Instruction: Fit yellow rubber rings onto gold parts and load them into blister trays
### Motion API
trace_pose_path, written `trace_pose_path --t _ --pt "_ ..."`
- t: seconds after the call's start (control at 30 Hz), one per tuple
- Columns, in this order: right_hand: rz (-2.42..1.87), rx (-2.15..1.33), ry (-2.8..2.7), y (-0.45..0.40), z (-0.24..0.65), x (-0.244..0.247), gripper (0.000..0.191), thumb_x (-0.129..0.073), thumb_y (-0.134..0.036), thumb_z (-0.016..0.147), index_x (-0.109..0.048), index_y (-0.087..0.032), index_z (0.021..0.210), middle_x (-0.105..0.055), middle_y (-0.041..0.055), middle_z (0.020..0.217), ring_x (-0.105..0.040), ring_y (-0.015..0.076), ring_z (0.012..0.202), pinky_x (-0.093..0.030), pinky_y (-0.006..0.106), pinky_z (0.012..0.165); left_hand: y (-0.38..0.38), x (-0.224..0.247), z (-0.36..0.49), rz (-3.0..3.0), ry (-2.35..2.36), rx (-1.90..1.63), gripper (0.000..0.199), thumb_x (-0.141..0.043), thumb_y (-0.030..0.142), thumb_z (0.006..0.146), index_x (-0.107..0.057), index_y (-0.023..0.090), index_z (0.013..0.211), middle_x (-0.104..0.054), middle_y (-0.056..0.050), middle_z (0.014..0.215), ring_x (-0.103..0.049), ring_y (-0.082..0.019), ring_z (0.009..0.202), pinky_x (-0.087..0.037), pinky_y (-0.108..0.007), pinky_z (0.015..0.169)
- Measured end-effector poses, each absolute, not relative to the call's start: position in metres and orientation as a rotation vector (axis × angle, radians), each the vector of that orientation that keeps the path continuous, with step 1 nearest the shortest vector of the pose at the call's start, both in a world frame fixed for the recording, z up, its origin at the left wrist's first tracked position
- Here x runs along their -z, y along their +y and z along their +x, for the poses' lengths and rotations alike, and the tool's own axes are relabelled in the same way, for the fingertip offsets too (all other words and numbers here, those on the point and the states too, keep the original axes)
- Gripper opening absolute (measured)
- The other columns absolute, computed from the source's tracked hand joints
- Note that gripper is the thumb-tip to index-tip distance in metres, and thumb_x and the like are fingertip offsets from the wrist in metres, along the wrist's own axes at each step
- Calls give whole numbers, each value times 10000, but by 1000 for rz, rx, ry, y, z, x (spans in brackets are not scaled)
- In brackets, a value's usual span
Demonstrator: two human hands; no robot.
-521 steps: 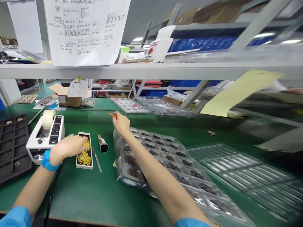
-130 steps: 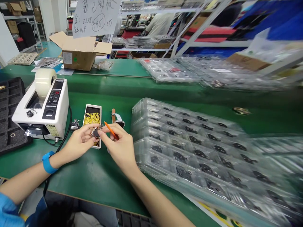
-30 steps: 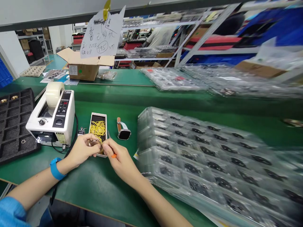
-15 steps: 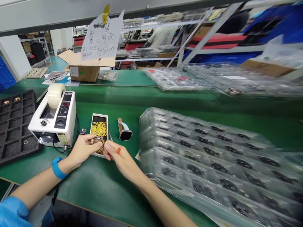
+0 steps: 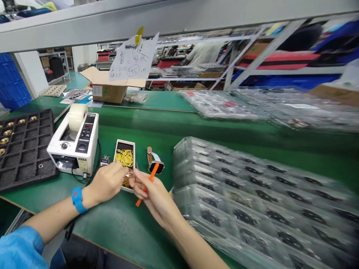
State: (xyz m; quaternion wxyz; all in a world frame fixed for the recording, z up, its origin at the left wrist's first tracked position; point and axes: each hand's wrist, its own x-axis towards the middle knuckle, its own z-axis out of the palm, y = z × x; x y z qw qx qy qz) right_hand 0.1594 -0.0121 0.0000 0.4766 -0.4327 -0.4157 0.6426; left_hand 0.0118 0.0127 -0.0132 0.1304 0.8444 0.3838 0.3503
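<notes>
My left hand (image 5: 109,181), wearing a blue wristband (image 5: 77,200), is closed with its back to me. A small shiny gold-toned watch case (image 5: 129,174) shows at its fingertips, mostly hidden. Touching it are the fingertips of my right hand (image 5: 151,188), in which a thin orange plastic pry stick (image 5: 154,172) is held slantwise. Below the hands is a white box (image 5: 133,147) of yellow rings (image 5: 124,157), with its near end partly covered. Just beyond my right hand lies a smartwatch (image 5: 157,167) with a light strap.
Left stand a white tape dispenser (image 5: 77,140), a small tally counter (image 5: 104,160) and a black foam tray (image 5: 26,149) with gold-toned cases. Stacked clear plastic trays (image 5: 252,190) of dark parts fill the right. An open carton (image 5: 109,93) and a metal beam (image 5: 179,18) are behind.
My left hand has turned over, so its back covers most of the case. The orange stick now sticks out long from my right hand. The view has shifted up and left.
</notes>
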Motion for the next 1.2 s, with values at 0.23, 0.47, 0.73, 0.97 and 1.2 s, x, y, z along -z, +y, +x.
trace_pose_path --t 0.23,0.47,0.73,0.97,1.2 --pt "-1082 -1284 -1240 -10 165 7 425 -626 -597 724 -545 -201 594 -426 -10 528 -260 81 415 -208 255 377 -27 2 3 2353 1191 -1017 300 -429 184 894 -608 185 1134 -607 -180 1092 -567 -298 1002 -456 -427 850" --pt "-1047 -497 -1560 -17 169 8 240 -599 -399 818 -585 -218 661 -429 -19 521 -337 113 442 -300 270 424 -55 14 -74 764 1259 -1448 475 -712 538 675 -641 109 869 -305 97 494 -249 -39 412 -189 -191 413" --pt "-1074 -713 -1502 -19 166 4 302 -558 -461 831 -585 -213 662 -460 -14 530 -365 108 412 -298 243 367 -43 -15 -85 818 1385 -1656 308 -755 401 665 -600 135 668 -264 106 438 -217 -42 427 -186 -197 442" --pt "-949 -771 -1482 -5 173 13 337 -560 -516 820 -591 -216 670 -634 52 782 -616 207 795 -495 279 645 -44 -57 -76 1915 1498 -1363 161 -567 201 799 -588 170 642 -606 -90 1111 -550 -163 790 -371 -254 596" --pt "-943 -1260 -1342 -7 173 11 381 -592 -587 776 -563 -208 748 -569 19 754 -537 158 668 -445 265 583 -25 -79 -52 2020 1416 -1169 179 -528 190 805 -527 169 627 -592 -55 995 -409 -82 543 -351 -257 565"
